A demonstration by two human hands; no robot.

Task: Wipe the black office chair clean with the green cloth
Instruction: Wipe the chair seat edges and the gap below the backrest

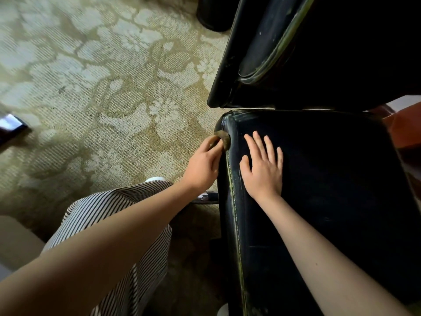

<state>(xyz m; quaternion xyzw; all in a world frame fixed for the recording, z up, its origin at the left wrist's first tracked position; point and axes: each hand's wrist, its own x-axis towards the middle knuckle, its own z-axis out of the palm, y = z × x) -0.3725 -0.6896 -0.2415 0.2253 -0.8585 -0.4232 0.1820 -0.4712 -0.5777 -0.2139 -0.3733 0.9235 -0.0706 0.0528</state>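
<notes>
Now left hand point(202, 163) pinches cloth point(222, 139) against seat point(319, 179) corner — right hand point(264, 165) flat.

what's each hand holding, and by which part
The left hand pinches the bunched cloth by its near end, against the seat; the right hand lies flat on that seat, empty.

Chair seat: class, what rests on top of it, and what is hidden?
The right hand lies flat on the seat, fingers spread. The left hand holds the cloth against its side edge, not on top. The surface under the palm is hidden.
</notes>
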